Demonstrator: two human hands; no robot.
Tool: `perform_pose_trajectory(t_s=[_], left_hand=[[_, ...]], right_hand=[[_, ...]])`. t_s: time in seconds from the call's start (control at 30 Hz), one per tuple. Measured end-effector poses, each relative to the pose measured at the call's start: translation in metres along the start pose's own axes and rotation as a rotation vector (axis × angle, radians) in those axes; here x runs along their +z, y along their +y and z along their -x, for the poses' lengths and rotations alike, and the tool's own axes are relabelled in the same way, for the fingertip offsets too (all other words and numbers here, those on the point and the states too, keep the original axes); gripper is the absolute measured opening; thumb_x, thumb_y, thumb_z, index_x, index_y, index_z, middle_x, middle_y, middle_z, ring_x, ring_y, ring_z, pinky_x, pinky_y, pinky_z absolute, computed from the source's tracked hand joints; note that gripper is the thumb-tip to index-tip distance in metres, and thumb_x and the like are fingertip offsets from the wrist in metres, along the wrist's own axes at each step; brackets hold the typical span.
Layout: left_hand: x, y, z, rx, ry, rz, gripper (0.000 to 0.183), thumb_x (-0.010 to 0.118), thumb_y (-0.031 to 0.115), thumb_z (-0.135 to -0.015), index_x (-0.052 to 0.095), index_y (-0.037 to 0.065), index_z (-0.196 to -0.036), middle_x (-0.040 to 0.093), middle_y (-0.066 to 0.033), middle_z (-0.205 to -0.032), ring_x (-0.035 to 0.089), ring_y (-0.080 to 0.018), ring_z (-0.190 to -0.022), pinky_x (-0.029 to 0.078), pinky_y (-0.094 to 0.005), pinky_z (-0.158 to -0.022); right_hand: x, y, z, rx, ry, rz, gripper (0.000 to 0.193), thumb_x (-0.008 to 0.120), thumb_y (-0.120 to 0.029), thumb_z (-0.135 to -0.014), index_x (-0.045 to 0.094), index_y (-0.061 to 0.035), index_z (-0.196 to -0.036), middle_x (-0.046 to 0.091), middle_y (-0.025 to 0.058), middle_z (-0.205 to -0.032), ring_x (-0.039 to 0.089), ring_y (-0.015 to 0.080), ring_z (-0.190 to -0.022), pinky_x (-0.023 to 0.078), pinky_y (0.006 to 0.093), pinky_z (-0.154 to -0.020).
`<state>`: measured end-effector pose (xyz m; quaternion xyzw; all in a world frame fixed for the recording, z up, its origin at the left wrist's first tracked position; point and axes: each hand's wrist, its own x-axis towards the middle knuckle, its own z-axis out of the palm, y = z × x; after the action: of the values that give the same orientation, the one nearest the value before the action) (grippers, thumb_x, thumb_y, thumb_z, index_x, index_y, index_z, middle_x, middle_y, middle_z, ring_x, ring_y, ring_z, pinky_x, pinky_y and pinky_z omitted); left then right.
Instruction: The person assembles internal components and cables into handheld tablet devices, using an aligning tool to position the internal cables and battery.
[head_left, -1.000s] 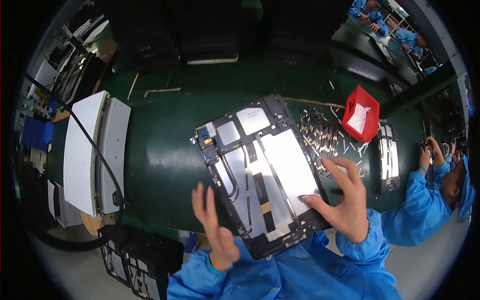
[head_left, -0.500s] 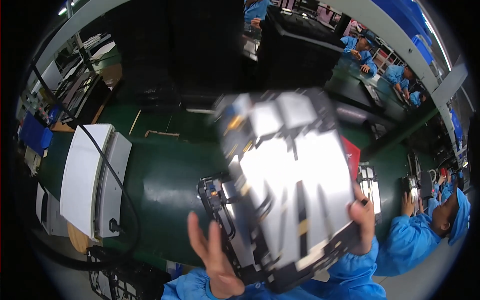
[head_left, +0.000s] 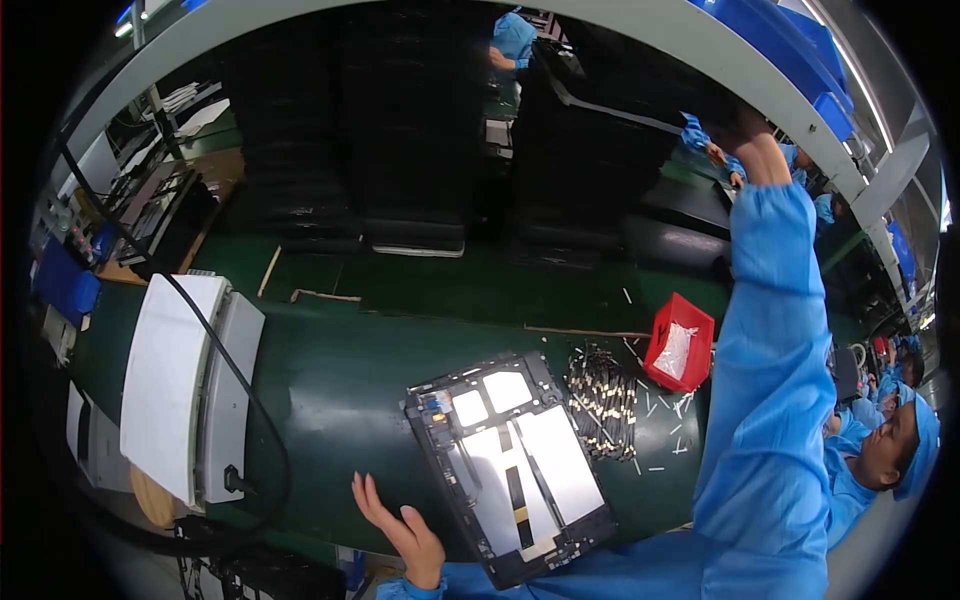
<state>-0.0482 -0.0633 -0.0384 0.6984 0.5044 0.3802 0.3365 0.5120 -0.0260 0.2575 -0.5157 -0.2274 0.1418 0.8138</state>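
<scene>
An opened tablet-like device (head_left: pixel 525 465) with silver plates, black frame and dark strips lies tilted on the green bench in front of me. My left hand (head_left: pixel 405 535) is by its lower left side, apart from it, fingers spread and holding nothing. My right arm stretches far up to the right. The right hand (head_left: pixel 762 152) is beside the dark stack (head_left: pixel 620 130) at the back; its fingers are lost in shadow, so what they touch is hidden.
Right of the device are a pile of small dark-and-gold strips (head_left: pixel 602 405) and a red bin (head_left: pixel 660 345) with white contents. White scraps lie around them. A white machine (head_left: pixel 175 385) with a black cable stands left. Tall black stacks (head_left: pixel 410 130) line the back. A co-worker (head_left: pixel 880 450) sits at right.
The device my right hand held up is no longer in that visible grasp; one lies on the bench. My right arm has swung far up and right. The left hand has moved down and left.
</scene>
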Motion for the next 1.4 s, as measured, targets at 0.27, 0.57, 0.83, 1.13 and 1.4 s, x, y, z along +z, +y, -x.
perform_pose_trajectory(t_s=[0.27, 0.57, 0.83, 1.13, 1.4], left_hand=[[0.001, -0.001, 0.003, -0.091, 0.087, -0.024, 0.044, 0.042, 0.026, -0.096, 0.041, 0.0, -0.132, 0.007, -0.0204, -0.15, 0.016, -0.038, -0.137, 0.02, -0.0521, -0.108], [0.004, -0.001, -0.001, -0.039, 0.039, -0.004, 0.034, 0.043, 0.022, -0.097, 0.051, 0.002, -0.123, 0.011, -0.0201, -0.15, 0.019, -0.0375, -0.136, 0.023, -0.05, -0.107], [0.007, -0.01, 0.001, 0.029, 0.077, 0.028, 0.037, 0.036, 0.022, -0.1, 0.05, -0.001, -0.125, 0.021, -0.0172, -0.148, 0.025, -0.0304, -0.137, 0.026, -0.0426, -0.108], [0.004, 0.015, 0.023, -0.059, -0.109, 0.147, 0.036, 0.038, 0.018, -0.099, 0.047, -0.001, -0.127, 0.022, -0.0128, -0.149, 0.03, -0.0263, -0.135, 0.029, -0.039, -0.108], [-0.025, 0.052, 0.042, 0.034, 0.041, 0.364, 0.029, 0.048, 0.016, -0.095, 0.052, -0.003, -0.117, 0.044, -0.0194, -0.133, 0.048, -0.0268, -0.119, 0.04, -0.035, -0.097]], right_hand=[[0.008, 0.012, -0.019, 0.029, -0.171, 0.51, 0.035, 0.066, -0.034, -0.084, 0.058, -0.0082, -0.107, 0.06, 0.0098, -0.083, 0.054, 0.0177, -0.065, 0.046, 0.028, -0.056], [0.001, 0.004, 0.019, 0.094, -0.178, 0.747, 0.045, 0.058, -0.043, -0.089, 0.056, -0.01, -0.119, 0.053, 0.0033, -0.062, 0.032, 0.0097, -0.039, 0.024, 0.0235, -0.036], [-0.045, 0.065, 0.238, -0.072, -0.619, 1.438, 0.032, 0.065, -0.031, -0.083, 0.066, 0.0007, -0.081, 0.063, 0.0169, -0.07, 0.062, 0.0244, -0.064, 0.048, 0.0385, -0.06], [-0.101, 0.151, 0.367, 0.337, -0.697, 1.426, 0.021, 0.064, -0.021, -0.083, 0.064, -0.0013, -0.09, 0.065, 0.0216, -0.08, 0.061, 0.0402, -0.078, 0.048, 0.0451, -0.068], [-0.059, 0.067, 0.38, 0.469, -0.677, 0.982, 0.012, 0.065, -0.013, -0.084, 0.066, -0.001, -0.088, 0.06, 0.0112, -0.064, 0.052, 0.0103, -0.054, 0.041, 0.0274, -0.05]])
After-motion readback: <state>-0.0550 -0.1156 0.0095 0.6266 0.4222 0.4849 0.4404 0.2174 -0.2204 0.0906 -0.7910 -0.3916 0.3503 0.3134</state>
